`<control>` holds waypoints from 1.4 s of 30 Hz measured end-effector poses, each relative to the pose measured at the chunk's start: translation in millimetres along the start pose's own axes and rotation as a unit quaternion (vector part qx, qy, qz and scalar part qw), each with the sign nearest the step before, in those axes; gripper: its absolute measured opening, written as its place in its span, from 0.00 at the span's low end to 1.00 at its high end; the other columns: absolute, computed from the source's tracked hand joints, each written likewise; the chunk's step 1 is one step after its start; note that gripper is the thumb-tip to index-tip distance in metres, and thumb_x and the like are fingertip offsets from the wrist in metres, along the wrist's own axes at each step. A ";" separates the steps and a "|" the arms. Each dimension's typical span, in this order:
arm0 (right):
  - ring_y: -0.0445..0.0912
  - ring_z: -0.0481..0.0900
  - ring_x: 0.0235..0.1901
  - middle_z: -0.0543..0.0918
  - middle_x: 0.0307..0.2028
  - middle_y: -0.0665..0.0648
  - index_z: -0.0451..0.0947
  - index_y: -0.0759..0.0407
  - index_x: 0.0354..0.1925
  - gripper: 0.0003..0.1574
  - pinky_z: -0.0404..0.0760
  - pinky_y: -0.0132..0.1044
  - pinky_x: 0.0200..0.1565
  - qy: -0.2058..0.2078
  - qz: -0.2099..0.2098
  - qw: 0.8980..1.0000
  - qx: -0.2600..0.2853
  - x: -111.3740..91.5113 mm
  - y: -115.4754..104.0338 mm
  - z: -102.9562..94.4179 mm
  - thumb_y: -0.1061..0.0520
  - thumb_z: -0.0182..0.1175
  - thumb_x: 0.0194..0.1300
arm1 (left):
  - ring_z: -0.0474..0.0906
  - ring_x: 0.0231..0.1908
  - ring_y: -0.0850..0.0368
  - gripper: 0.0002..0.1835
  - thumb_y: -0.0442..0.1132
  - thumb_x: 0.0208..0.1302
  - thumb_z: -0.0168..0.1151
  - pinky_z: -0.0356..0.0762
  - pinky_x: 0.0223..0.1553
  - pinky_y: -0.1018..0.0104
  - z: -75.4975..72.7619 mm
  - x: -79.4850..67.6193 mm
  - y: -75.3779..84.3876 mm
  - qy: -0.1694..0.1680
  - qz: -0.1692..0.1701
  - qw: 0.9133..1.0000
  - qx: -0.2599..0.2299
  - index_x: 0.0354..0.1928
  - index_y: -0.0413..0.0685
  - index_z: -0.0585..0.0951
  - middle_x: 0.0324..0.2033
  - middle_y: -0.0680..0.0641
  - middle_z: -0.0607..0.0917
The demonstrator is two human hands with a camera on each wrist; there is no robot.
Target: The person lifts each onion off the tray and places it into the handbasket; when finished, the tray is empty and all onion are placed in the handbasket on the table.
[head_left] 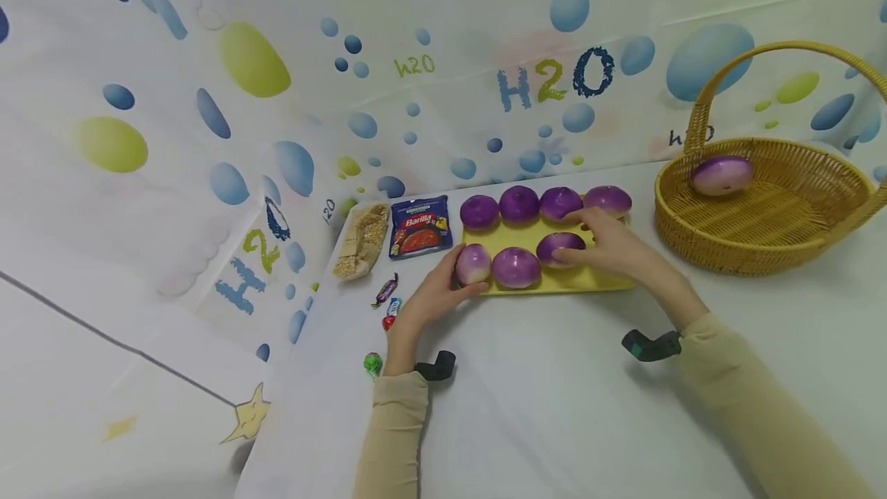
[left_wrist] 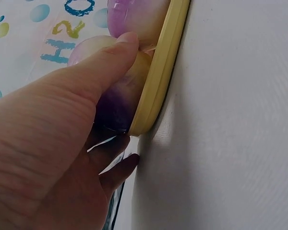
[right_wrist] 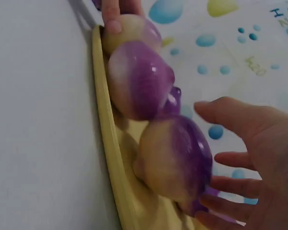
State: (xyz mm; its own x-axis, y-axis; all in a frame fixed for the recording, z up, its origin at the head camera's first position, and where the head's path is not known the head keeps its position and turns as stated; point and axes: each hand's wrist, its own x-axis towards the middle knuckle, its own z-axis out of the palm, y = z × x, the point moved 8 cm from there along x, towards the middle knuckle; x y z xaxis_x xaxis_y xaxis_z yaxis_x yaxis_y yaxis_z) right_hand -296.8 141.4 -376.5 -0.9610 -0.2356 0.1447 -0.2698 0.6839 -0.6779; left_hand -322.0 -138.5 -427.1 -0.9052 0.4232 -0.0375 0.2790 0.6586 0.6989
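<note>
A yellow tray [head_left: 509, 237] holds purple-and-white onions in two rows, with three in front and several behind. My left hand [head_left: 438, 289] holds the left front onion [head_left: 474, 265], its thumb laid across the near side in the left wrist view; the other fingers are partly hidden around the far end. Beside it sits the middle front onion [head_left: 516, 268]. Over the right front onion [right_wrist: 177, 153] hovers my right hand [head_left: 610, 243], thumb and fingers spread. A gap shows between thumb and onion in the right wrist view, while the lower fingertips overlap the onion's edge.
To the right stands a wicker basket [head_left: 748, 256] with a tall handle and one onion [head_left: 722, 175] inside. Left of the tray lie a Barilla pouch [head_left: 420, 228] and a bag of pale grains [head_left: 362, 243]. Wrapped candies [head_left: 385, 289] and a green lollipop [head_left: 373, 363] are nearer me.
</note>
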 end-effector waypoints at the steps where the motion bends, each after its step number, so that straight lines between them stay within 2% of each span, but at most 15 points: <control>1: 0.60 0.66 0.59 0.69 0.60 0.65 0.64 0.62 0.63 0.50 0.65 0.58 0.60 -0.003 0.006 1.000 -0.009 1.4 1.6 2.7 0.35 0.66 0.53 | 0.53 0.69 0.53 0.51 0.64 0.53 0.64 0.54 0.68 0.52 2.1 1.1 1.7 -0.003 0.001 1.000 0.000 0.74 0.57 0.51 0.71 0.50 0.58; 5: 0.59 0.67 0.58 0.67 0.60 0.65 0.66 0.61 0.61 0.49 0.65 0.57 0.61 -0.008 0.025 0.999 -0.024 2.5 9.2 12.5 0.34 0.67 0.52 | 0.54 0.69 0.52 0.52 0.65 0.53 0.64 0.54 0.67 0.53 6.3 3.4 5.7 -0.007 0.003 1.000 0.006 0.74 0.56 0.50 0.71 0.49 0.58; 9: 0.58 0.70 0.56 0.68 0.58 0.64 0.66 0.60 0.60 0.46 0.68 0.54 0.59 -0.007 0.023 1.000 -0.020 2.5 10.4 19.2 0.33 0.65 0.54 | 0.54 0.69 0.52 0.52 0.65 0.52 0.64 0.54 0.67 0.52 4.2 3.5 5.1 -0.003 -0.006 1.000 0.008 0.74 0.59 0.50 0.71 0.50 0.58; 14: 0.57 0.71 0.55 0.68 0.57 0.63 0.66 0.60 0.60 0.45 0.69 0.54 0.59 -0.004 0.020 1.000 -0.021 3.3 5.7 18.9 0.34 0.66 0.54 | 0.54 0.69 0.54 0.51 0.65 0.52 0.64 0.55 0.67 0.53 3.8 4.2 2.5 -0.002 -0.008 1.000 0.003 0.74 0.60 0.51 0.70 0.51 0.59; 18: 0.58 0.68 0.58 0.64 0.62 0.64 0.66 0.58 0.61 0.46 0.67 0.56 0.59 0.009 0.026 0.999 -0.023 3.7 7.1 12.9 0.35 0.66 0.53 | 0.54 0.69 0.54 0.51 0.64 0.53 0.64 0.55 0.67 0.53 6.2 2.6 2.7 0.000 -0.011 1.000 0.004 0.74 0.59 0.51 0.70 0.51 0.59; 21: 0.59 0.65 0.60 0.62 0.64 0.64 0.65 0.57 0.63 0.48 0.66 0.58 0.60 0.033 0.031 0.999 -0.023 3.6 11.1 -0.5 0.33 0.66 0.52 | 0.54 0.69 0.54 0.50 0.64 0.54 0.64 0.55 0.67 0.53 7.4 1.8 4.0 0.001 -0.011 1.000 0.006 0.74 0.59 0.51 0.70 0.50 0.59; 24: 0.60 0.65 0.60 0.65 0.61 0.64 0.66 0.58 0.62 0.48 0.65 0.58 0.60 0.060 0.033 0.997 -0.024 3.4 14.3 -19.8 0.32 0.65 0.52 | 0.54 0.69 0.54 0.50 0.64 0.54 0.64 0.55 0.67 0.53 7.1 1.6 3.7 0.003 -0.012 1.000 0.009 0.73 0.60 0.51 0.70 0.51 0.59; 30: 0.60 0.66 0.59 0.65 0.62 0.64 0.63 0.56 0.65 0.51 0.68 0.58 0.58 0.115 0.073 0.991 0.014 -4.7 23.3 -60.9 0.29 0.62 0.53 | 0.55 0.69 0.54 0.49 0.65 0.53 0.64 0.56 0.67 0.52 2.4 0.4 0.1 0.014 -0.020 1.000 0.012 0.73 0.61 0.52 0.70 0.52 0.60; 33: 0.61 0.65 0.61 0.63 0.65 0.63 0.60 0.55 0.68 0.54 0.68 0.59 0.58 0.168 0.089 0.981 0.042 -14.4 28.1 -85.2 0.29 0.62 0.53 | 0.55 0.69 0.54 0.49 0.65 0.53 0.63 0.56 0.67 0.52 1.7 0.8 0.1 0.013 -0.019 1.000 0.012 0.73 0.62 0.52 0.70 0.52 0.60; 37: 0.58 0.63 0.62 0.62 0.66 0.60 0.59 0.54 0.69 0.52 0.66 0.58 0.61 0.240 0.106 0.963 0.066 -27.6 40.1 -114.4 0.32 0.63 0.55 | 0.55 0.69 0.53 0.50 0.66 0.53 0.62 0.56 0.67 0.51 2.6 1.2 -0.4 0.010 -0.018 1.000 0.012 0.73 0.61 0.51 0.70 0.52 0.59; 42: 0.56 0.62 0.64 0.62 0.66 0.59 0.60 0.52 0.69 0.49 0.64 0.56 0.62 0.295 0.144 0.941 0.081 -41.9 63.9 -140.7 0.34 0.63 0.56 | 0.55 0.69 0.53 0.50 0.67 0.53 0.62 0.56 0.66 0.50 3.2 1.1 -0.8 0.009 -0.022 1.000 0.016 0.73 0.61 0.51 0.70 0.52 0.59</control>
State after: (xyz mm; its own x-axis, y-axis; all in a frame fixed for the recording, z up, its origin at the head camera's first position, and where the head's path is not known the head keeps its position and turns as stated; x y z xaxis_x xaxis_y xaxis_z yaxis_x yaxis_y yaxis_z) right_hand -282.3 292.2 -324.5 -0.8718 0.4008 0.2815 -0.0270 0.5345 -0.8447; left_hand -322.2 -136.5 -430.0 -0.9224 0.3824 -0.0543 0.2490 0.6962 0.6733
